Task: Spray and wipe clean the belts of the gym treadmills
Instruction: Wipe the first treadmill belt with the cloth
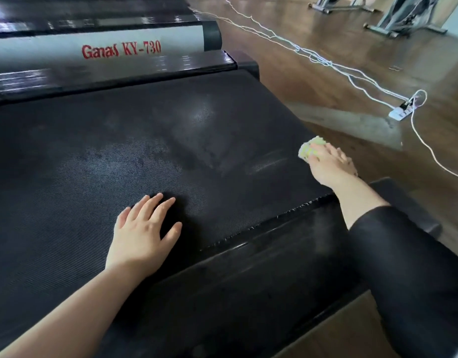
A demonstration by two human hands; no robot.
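Head view: a black ribbed treadmill belt [171,140] fills most of the frame. Dull, wet-looking patches [135,156] are seen mid-belt, so spraying is judged done here and wiping is the step in hand. The left grip [142,228] is laid flat on the belt, fingers straight and spread, nothing held; it is likely planted as a brace for the reach. The right grip [328,166] is closed on a bunched pale yellow-green cloth [310,149], pressed to the belt at its right-hand end, near the glossy black side rail [261,254]. Bunching presumably gives a firmer pad. No spray bottle is visible. Beyond: the neighbouring treadmill's silver rail lettered "Ganas KY-730" [119,50], and a white power strip with cables [400,112] on the wooden floor [326,60].
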